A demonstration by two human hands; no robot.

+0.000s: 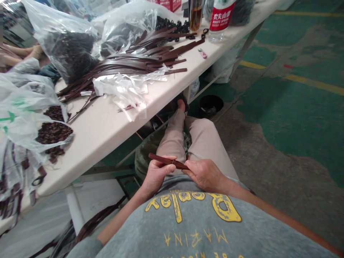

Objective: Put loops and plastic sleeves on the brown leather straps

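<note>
A dark brown leather-like strap [157,157] with a narrow band round it lies across both hands above my lap. My left hand [160,171] pinches it near the band, thumb on top, and its free end sticks out to the left. At the other end my right hand [204,173] has its fingers closed round the strap, hiding that tip. On the table [92,138] to my left lies a pile of similar brown straps [137,61], with crumpled white plastic wrapping [120,89] beside it.
Pink-handled snips [202,53] and a water bottle [221,18] stand near the table edge. Clear bags [71,50] of dark pieces crowd the table's far side, where another person's arm [24,53] shows. A black bin [211,104] is on the floor.
</note>
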